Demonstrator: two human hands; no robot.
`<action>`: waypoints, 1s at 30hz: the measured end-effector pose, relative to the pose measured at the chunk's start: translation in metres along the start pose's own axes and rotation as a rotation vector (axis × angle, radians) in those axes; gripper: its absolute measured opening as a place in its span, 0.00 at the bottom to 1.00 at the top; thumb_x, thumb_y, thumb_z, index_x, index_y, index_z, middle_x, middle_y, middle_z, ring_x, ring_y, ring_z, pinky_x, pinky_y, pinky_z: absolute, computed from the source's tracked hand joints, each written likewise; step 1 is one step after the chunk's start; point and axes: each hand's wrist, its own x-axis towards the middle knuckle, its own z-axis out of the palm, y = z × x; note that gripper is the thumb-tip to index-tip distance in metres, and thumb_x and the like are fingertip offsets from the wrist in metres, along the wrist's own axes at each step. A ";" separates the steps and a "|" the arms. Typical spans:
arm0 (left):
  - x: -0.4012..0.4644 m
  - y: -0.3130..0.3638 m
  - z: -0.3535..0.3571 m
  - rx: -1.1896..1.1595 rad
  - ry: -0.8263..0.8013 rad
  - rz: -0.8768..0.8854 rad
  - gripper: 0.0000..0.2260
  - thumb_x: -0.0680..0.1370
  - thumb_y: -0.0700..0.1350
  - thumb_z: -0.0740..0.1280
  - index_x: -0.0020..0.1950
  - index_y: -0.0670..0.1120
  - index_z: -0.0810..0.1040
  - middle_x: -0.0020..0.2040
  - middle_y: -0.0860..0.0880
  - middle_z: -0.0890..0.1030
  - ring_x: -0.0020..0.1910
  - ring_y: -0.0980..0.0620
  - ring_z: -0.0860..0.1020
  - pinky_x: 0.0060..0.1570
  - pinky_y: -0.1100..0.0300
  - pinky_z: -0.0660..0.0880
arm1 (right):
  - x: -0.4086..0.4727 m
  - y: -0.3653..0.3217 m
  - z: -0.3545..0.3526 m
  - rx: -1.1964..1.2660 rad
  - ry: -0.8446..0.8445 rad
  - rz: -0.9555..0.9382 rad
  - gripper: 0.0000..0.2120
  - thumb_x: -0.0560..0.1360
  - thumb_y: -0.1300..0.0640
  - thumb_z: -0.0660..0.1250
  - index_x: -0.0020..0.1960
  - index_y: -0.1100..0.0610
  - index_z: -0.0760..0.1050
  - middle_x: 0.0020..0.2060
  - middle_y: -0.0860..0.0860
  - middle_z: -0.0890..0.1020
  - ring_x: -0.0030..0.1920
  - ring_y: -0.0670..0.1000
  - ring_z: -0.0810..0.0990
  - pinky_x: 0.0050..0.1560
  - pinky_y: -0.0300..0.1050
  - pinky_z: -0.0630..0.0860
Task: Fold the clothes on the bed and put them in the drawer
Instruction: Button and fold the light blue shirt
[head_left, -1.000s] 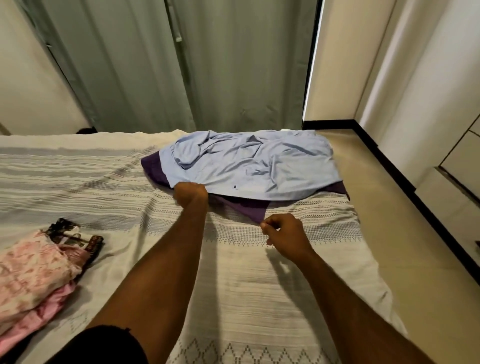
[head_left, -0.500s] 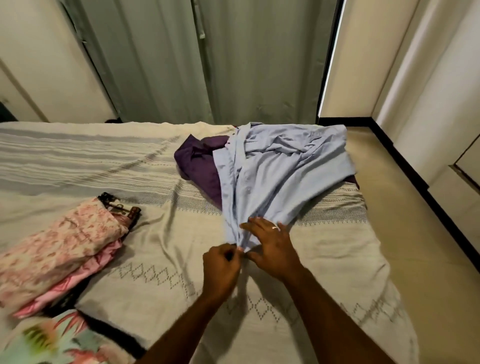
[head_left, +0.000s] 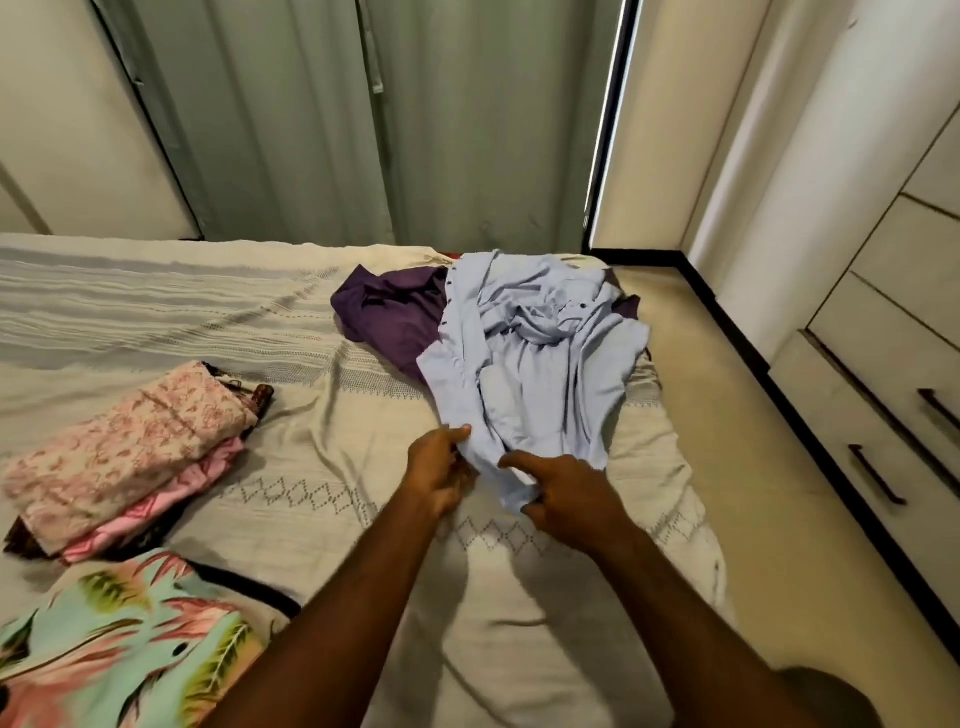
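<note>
A light blue button shirt (head_left: 535, 364) lies crumpled on the bed (head_left: 322, 467), partly over a purple garment (head_left: 395, 317). My left hand (head_left: 439, 467) pinches the shirt's near hem at its left. To the right of it, my right hand (head_left: 566, 499) grips the same hem, with the cloth bunched under its fingers. A stack of folded pink patterned clothes (head_left: 130, 452) sits at the left of the bed. A drawer unit (head_left: 893, 395) with dark handles stands against the right wall.
A floral teal and pink cloth (head_left: 119, 644) lies at the near left corner. Grey curtains (head_left: 374, 119) hang behind the bed. A strip of beige floor (head_left: 743, 457) runs between the bed's right edge and the drawers.
Both hands have pulled the blue shirt toward me off the purple garment, which is now exposed at the left. The hands have spread slightly along the hem.
</note>
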 end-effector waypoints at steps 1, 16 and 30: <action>-0.004 0.006 0.005 0.029 -0.019 0.072 0.05 0.78 0.37 0.69 0.52 0.41 0.75 0.38 0.43 0.78 0.34 0.47 0.77 0.36 0.56 0.76 | 0.001 0.001 -0.016 0.010 0.042 0.016 0.13 0.74 0.42 0.66 0.57 0.43 0.79 0.42 0.48 0.85 0.44 0.52 0.83 0.38 0.47 0.75; -0.086 0.142 0.088 0.659 -0.401 0.937 0.09 0.83 0.34 0.61 0.49 0.41 0.79 0.40 0.58 0.83 0.40 0.65 0.78 0.45 0.68 0.75 | 0.045 -0.097 -0.336 0.453 0.488 0.118 0.12 0.80 0.49 0.67 0.45 0.55 0.83 0.42 0.53 0.85 0.41 0.52 0.82 0.46 0.46 0.77; -0.141 0.247 0.059 1.103 -0.580 0.579 0.20 0.70 0.54 0.79 0.58 0.47 0.83 0.58 0.43 0.84 0.57 0.42 0.82 0.59 0.43 0.79 | -0.021 -0.046 -0.395 0.822 0.585 0.390 0.07 0.81 0.59 0.65 0.48 0.57 0.81 0.46 0.54 0.83 0.49 0.54 0.80 0.51 0.47 0.76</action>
